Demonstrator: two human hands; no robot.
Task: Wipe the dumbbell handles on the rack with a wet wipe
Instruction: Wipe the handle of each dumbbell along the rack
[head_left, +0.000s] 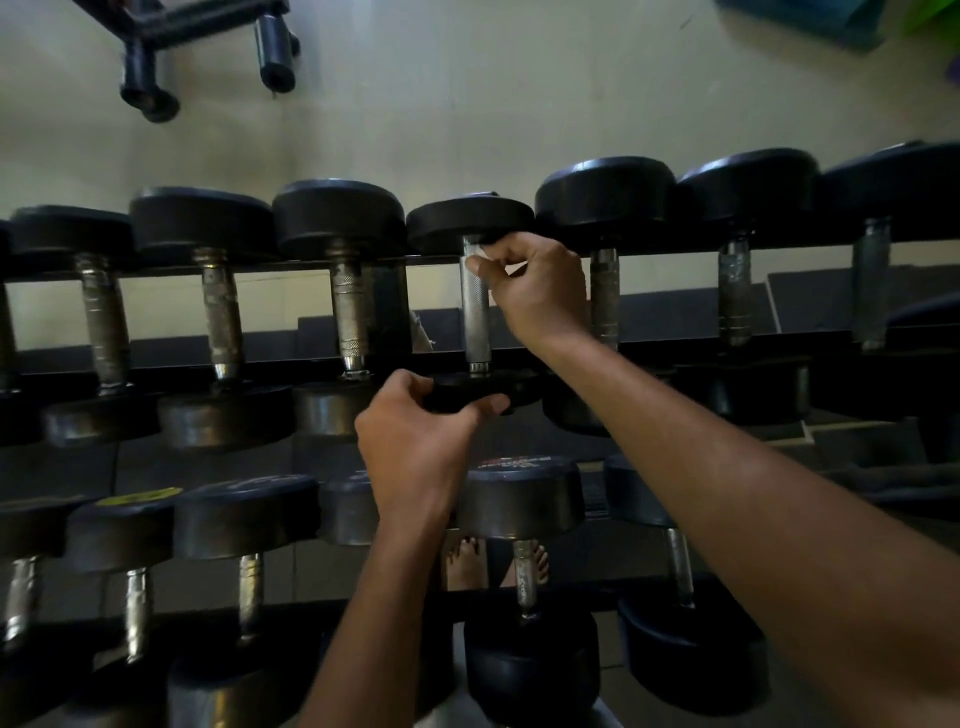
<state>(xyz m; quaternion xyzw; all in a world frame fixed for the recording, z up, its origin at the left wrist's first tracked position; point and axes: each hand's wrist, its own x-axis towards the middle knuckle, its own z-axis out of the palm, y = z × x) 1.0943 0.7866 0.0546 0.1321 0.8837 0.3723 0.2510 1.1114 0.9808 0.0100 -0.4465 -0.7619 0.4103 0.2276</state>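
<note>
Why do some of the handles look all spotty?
The handles on the upper row's left side look blotchy and worn, likely rust or grime. The handle by the right hand looks cleaner. Nothing is spilled or fallen.

Yellow label (139, 496) and red print (511, 462) on dumbbell ends, both unreadable

Dim indoor scene, underexposed low down. Pale floor (467, 93) at top brightest, light falling from there. Upper dumbbell handles (475, 301) catch soft sheen; lower rack (363, 603) sinks into near-black shadow. Wide-angle bend bows dumbbell row toward edges. Corners smeared, soft; right forearm (779, 493) close, slightly blurred.
</note>
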